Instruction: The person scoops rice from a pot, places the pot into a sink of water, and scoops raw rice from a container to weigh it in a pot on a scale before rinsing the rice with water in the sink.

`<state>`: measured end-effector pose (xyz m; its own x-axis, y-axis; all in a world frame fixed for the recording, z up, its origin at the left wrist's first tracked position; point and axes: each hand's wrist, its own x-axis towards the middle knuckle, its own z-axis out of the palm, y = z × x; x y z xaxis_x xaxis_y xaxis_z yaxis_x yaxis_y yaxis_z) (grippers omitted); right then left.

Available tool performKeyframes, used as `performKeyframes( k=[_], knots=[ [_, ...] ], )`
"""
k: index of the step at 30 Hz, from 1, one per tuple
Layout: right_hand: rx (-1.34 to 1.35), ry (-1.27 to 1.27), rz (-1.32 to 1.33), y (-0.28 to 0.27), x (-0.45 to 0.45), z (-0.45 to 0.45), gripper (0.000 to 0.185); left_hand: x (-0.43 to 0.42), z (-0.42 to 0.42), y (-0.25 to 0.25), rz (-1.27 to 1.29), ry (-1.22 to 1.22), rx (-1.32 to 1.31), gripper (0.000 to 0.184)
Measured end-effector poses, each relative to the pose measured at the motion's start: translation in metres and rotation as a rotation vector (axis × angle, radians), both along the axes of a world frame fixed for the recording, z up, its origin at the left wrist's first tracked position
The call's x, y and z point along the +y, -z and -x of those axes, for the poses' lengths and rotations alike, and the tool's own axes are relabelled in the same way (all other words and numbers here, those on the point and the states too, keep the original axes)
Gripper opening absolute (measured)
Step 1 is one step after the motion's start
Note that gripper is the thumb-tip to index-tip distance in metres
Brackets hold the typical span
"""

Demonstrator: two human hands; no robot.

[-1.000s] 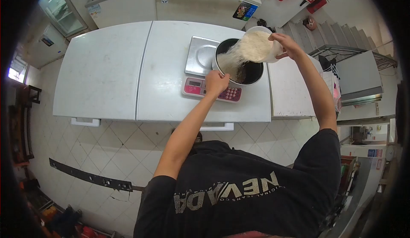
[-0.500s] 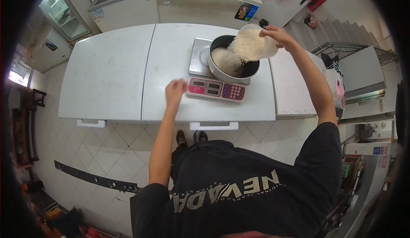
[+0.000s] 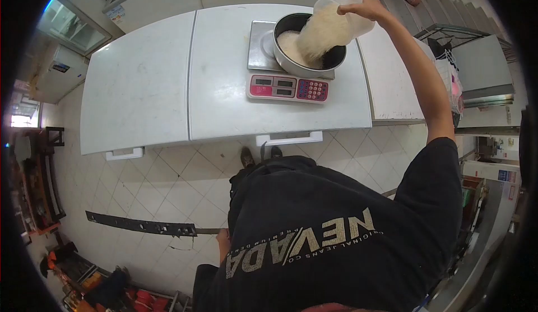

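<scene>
My right hand grips a translucent plastic container tilted over the pot. White rice slides from its mouth into the round metal pot, where more grains cover part of the dark inside. Under the pot is the steel plate of a digital scale, its pink-and-white front panel with displays and buttons facing me. My left hand hangs low beside my body, away from the scale; its fingers are mostly hidden.
The scale stands on a white chest freezer with handles along its near edge. More freezers line the back. To the right are a white surface, plastic bags and stairs. A black strip crosses the tiled floor at left.
My left hand has dropped from near the scale's panel down to my side. The container is tipped further, and more rice lies in the pot. The camera view has shifted.
</scene>
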<state>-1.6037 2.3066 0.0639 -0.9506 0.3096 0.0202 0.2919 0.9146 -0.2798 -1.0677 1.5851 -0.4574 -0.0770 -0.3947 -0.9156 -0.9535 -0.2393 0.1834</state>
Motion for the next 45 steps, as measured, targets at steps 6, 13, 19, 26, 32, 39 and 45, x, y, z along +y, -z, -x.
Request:
performKeyframes(
  k=[6, 13, 19, 26, 32, 39, 45],
  knots=[
    [0.011, -0.017, -0.122, -0.003, -0.023, -0.012, 0.093, 0.04, 0.063, -0.035, -0.083, 0.327, 0.205, 0.018],
    [0.034, -0.022, -0.135, 0.006, -0.032, -0.02, 0.097, 0.068, 0.188, -0.078, -0.104, 0.306, 0.424, 0.025],
    [0.089, -0.017, -0.242, 0.008, -0.034, -0.024, 0.092, 0.046, 0.217, -0.078, -0.031, 0.369, 0.425, 0.028],
    [0.132, -0.082, -0.29, -0.005, -0.057, -0.033, 0.091, 0.043, 0.194, -0.061, -0.04, 0.353, 0.281, 0.025],
    [0.095, -0.03, -0.316, -0.007, -0.06, -0.031, 0.092, 0.041, 0.153, -0.027, -0.082, 0.632, 0.331, 0.028],
    [0.114, -0.085, -0.207, -0.004, -0.043, -0.025, 0.092, 0.046, 0.137, -0.02, -0.089, 0.756, 0.317, 0.031],
    [-0.005, 0.115, 0.276, 0.003, -0.014, -0.024, 0.085, 0.057, 0.154, -0.052, -0.098, 0.316, 0.183, 0.031]
  ],
)
